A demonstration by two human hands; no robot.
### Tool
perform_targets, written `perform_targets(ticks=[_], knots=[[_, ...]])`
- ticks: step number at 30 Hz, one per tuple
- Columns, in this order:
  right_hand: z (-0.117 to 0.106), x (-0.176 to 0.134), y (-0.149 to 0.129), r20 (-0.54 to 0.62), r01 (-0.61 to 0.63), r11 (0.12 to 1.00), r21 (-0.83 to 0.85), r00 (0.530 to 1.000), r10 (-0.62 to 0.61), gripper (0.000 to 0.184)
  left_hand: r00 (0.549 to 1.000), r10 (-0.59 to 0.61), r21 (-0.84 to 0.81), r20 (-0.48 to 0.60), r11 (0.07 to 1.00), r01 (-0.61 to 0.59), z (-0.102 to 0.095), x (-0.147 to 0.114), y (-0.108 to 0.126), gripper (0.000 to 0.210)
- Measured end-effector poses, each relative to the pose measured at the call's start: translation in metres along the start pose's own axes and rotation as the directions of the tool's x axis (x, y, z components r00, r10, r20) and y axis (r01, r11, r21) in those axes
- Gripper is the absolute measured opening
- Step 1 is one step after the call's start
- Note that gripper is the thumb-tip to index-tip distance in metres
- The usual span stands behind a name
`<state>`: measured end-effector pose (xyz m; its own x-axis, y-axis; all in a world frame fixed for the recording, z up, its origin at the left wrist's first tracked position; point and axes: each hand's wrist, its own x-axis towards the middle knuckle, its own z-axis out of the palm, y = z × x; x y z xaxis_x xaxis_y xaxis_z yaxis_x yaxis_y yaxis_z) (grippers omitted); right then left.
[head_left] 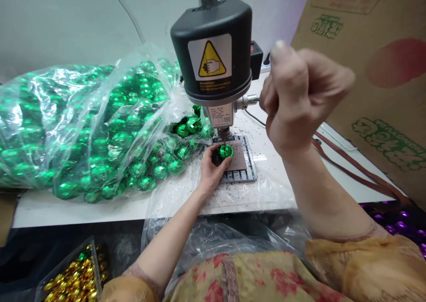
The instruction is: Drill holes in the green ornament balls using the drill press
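Observation:
My left hand [212,169] pinches a shiny green faceted ball [226,151] with its thumb and fingers. The ball sits on a brownish board [238,155] over the slotted metal base [250,173] of a small drill press [213,49]. Directly above the ball is the chuck [223,133]; the bit's tip meets or nearly meets the ball, I cannot tell which. My right hand [293,93] is closed in a fist at the feed lever [252,100] on the press's right side. Its fingers hide most of that lever.
A large clear plastic bag [100,129] of green faceted balls lies left of the press. Dark shavings dot the white table [83,211]. A cardboard box [372,71] stands at right. Below left, a clear bin [98,266] holds gold balls. Purple shiny pieces [396,224] show at right.

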<state>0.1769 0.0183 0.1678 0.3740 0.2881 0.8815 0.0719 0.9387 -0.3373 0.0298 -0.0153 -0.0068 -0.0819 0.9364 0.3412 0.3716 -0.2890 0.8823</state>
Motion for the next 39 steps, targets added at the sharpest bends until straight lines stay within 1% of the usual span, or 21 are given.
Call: perform_targets(ticks=[2,3,5,6,7,9,11,12,13,14,16,17,19,20,23,26,30,32,34,37,39], knots=[[0.005,0.009,-0.002,0.014,-0.031,0.999,-0.016,0.999,0.031,0.051,0.996,0.005,0.036,-0.086,0.999,-0.002,-0.004,-0.016,0.01,0.039],[0.007,0.012,-0.002,0.013,-0.037,0.999,-0.001,0.999,0.037,0.054,0.995,0.034,0.052,-0.09,0.998,-0.029,-0.006,-0.027,0.016,0.038],[0.008,0.013,-0.003,0.005,-0.04,0.998,0.041,0.999,0.039,0.057,0.987,0.155,0.054,0.029,0.986,-0.157,-0.011,-0.056,0.026,0.039],[0.008,0.012,-0.003,-0.002,-0.044,0.998,0.046,0.999,0.045,0.058,0.961,0.234,0.037,0.143,0.97,-0.242,-0.012,-0.072,0.029,0.04],[0.009,0.011,-0.004,-0.006,-0.05,0.998,0.038,0.999,0.051,0.057,0.915,0.31,0.022,0.259,0.945,-0.326,-0.013,-0.087,0.032,0.041],[0.008,0.009,-0.005,-0.011,-0.071,0.997,0.003,0.997,0.071,0.053,0.794,0.428,0.024,0.432,0.874,-0.485,-0.013,-0.111,0.033,0.045],[0.008,0.009,-0.005,-0.018,-0.071,0.997,0.003,0.997,0.071,0.05,0.708,0.509,0.045,0.489,0.796,-0.603,-0.015,-0.12,0.03,0.052],[0.008,0.009,-0.005,-0.017,-0.06,0.998,0.015,0.998,0.06,0.049,0.697,0.534,0.063,0.478,0.771,-0.634,-0.018,-0.118,0.027,0.054],[0.008,0.009,-0.005,-0.012,-0.052,0.998,0.023,0.999,0.052,0.048,0.711,0.544,0.092,0.447,0.762,-0.641,-0.022,-0.111,0.025,0.052],[0.007,0.009,-0.004,-0.008,-0.045,0.999,0.031,0.999,0.045,0.048,0.748,0.533,0.139,0.396,0.77,-0.622,-0.027,-0.099,0.022,0.044],[0.007,0.009,-0.002,0.007,-0.053,0.998,0.047,0.999,0.052,0.047,0.847,0.472,0.281,0.243,0.802,-0.527,-0.042,-0.064,0.016,0.021],[0.006,0.009,0.0,0.004,-0.055,0.997,0.06,0.998,0.055,0.046,0.886,0.437,0.357,0.157,0.811,-0.463,-0.05,-0.042,0.013,0.017],[0.006,0.009,0.003,-0.021,-0.04,0.994,0.099,0.999,0.042,0.046,0.922,0.387,0.491,-0.012,0.806,-0.331,-0.065,0.004,0.005,0.016],[0.006,0.008,0.004,-0.035,-0.028,0.993,0.115,0.999,0.032,0.046,0.927,0.371,0.52,-0.049,0.803,-0.293,-0.07,0.026,0.001,0.019],[0.006,0.008,0.006,-0.044,-0.024,0.991,0.13,0.999,0.03,0.047,0.944,0.331,0.559,-0.015,0.785,-0.266,-0.077,0.079,-0.01,0.033],[0.006,0.008,0.005,-0.027,-0.057,0.993,0.106,0.998,0.061,0.049,0.957,0.287,0.576,0.048,0.774,-0.261,-0.073,0.109,-0.016,0.044],[0.005,0.008,0.002,-0.037,-0.052,0.995,0.086,0.998,0.055,0.051,0.961,0.275,0.558,0.023,0.794,-0.241,-0.067,0.109,-0.01,0.044],[0.005,0.008,0.002,-0.025,-0.053,0.998,0.031,0.998,0.053,0.053,0.959,0.282,0.47,-0.036,0.852,-0.233,-0.066,0.093,-0.002,0.048],[0.004,0.008,0.002,-0.002,-0.062,0.998,-0.025,0.998,0.062,0.053,0.968,0.241,0.308,-0.064,0.928,-0.21,-0.064,0.067,0.003,0.049],[0.004,0.008,0.002,0.004,-0.035,0.999,0.024,0.999,0.034,0.051,0.991,0.127,0.053,0.046,0.99,-0.129,-0.058,0.025,0.003,0.05],[0.004,0.008,0.003,-0.002,-0.016,0.998,0.057,1.0,0.016,0.049,0.99,0.055,-0.035,0.131,0.998,-0.051,-0.053,0.004,-0.003,0.053]])
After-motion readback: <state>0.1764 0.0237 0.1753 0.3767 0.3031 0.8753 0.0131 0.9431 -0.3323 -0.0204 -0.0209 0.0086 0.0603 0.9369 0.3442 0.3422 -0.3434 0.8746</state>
